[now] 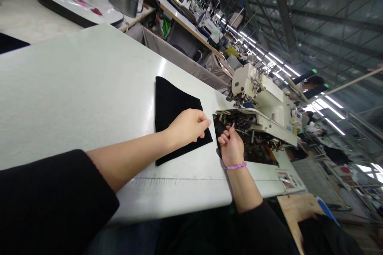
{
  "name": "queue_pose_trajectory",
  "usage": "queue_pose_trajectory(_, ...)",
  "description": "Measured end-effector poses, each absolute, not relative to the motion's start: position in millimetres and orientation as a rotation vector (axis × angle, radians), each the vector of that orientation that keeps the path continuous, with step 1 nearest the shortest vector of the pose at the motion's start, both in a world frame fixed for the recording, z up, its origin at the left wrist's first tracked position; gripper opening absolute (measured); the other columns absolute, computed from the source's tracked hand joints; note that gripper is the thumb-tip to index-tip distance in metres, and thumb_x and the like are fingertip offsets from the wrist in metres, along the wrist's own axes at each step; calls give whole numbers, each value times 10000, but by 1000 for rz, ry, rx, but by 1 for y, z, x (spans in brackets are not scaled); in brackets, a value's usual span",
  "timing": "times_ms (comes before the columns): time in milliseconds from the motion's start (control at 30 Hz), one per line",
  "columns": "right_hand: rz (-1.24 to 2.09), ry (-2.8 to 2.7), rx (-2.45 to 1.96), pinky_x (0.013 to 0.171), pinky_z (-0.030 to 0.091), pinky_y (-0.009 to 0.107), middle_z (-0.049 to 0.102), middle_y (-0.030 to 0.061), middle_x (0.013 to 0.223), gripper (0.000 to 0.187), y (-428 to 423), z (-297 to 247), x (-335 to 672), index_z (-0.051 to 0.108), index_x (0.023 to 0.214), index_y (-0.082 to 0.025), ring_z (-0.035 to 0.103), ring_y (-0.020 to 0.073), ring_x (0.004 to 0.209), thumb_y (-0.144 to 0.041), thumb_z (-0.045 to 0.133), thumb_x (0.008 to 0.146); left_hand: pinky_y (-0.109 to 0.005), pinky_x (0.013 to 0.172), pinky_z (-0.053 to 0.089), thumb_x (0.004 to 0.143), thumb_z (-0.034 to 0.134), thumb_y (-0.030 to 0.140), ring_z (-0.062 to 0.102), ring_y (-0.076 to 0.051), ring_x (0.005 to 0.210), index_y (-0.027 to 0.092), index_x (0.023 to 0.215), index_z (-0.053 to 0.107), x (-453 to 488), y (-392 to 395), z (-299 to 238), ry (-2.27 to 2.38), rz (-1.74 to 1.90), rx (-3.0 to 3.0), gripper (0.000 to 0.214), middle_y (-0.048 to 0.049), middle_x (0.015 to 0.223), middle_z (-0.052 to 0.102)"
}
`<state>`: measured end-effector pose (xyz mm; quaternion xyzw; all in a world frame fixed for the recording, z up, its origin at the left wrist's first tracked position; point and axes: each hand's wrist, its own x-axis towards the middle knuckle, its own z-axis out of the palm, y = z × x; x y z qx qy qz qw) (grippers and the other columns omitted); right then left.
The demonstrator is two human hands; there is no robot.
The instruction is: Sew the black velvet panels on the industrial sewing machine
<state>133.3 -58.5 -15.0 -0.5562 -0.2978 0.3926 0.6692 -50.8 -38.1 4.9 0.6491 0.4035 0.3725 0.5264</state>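
A sewing machine (263, 95) is tipped back on the table, with its dark underside mechanism (239, 119) showing. My right hand (231, 146), with a beaded bracelet on the wrist, is at the cutout below it. Its fingers are curled in, thumb and forefinger together near the mechanism; whatever they hold is too small to name. My left hand (191, 125) hovers over the right part of a black fabric piece (172, 103) lying flat. Its fingers are pinched together, and I cannot see what is between them.
The pale table (104, 87) has a ruler scale along its near edge. At the back left stand a white tray (74, 2) and a metal cup (124, 0). More sewing machines (211, 28) line the row beyond. A wooden board (295, 211) is at lower right.
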Motion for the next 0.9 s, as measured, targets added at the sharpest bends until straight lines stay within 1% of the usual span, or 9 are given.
queue_pose_trajectory(100,882,-651,-1233,421,253,152,347,-103,612,207,-54,-15,129,512,840,-179,255,31,455,-348,620,894,-200,384,374,878,545,305,519,-84,379,165,713,612,-51,-39,7,982,870,1575,227,11,596,665)
queue_pose_trajectory(267,880,-618,-1225,433,289,164,352,-108,601,231,-46,-15,123,480,808,-196,275,34,443,-362,602,913,-199,391,368,872,548,291,524,-88,386,166,712,608,-51,-40,8,998,832,1575,211,6,599,665)
queue_pose_trajectory(467,895,-575,-1237,412,273,164,361,-104,575,190,-46,-14,123,487,788,-185,270,40,428,-264,504,960,-199,378,353,873,543,321,515,-88,384,174,712,591,-48,-37,0,951,817,1543,222,1,613,672)
queue_pose_trajectory(600,876,-567,-1236,428,300,160,371,-105,585,195,-42,-15,123,477,791,-192,277,38,432,-287,525,954,-203,377,366,870,551,326,515,-90,383,174,720,596,-47,-38,-1,950,807,1552,219,5,614,671)
queue_pose_trajectory(700,880,-568,-1240,446,329,159,377,-104,588,183,-39,-14,123,475,796,-194,290,37,433,-271,512,958,-209,383,372,873,551,311,517,-93,387,171,715,597,-48,-39,3,967,790,1561,215,7,605,665)
queue_pose_trajectory(800,913,-570,-1258,419,297,159,349,-110,567,166,-42,-10,128,498,801,-182,258,35,414,-243,500,956,-208,392,370,876,556,311,517,-92,390,169,715,599,-49,-40,6,988,776,1568,219,8,599,660)
queue_pose_trajectory(900,966,-577,-1283,391,264,163,339,-109,550,160,-49,-7,135,532,785,-159,234,31,403,-227,533,930,-208,396,370,875,559,318,517,-92,391,170,716,596,-48,-40,5,989,772,1573,220,8,602,663)
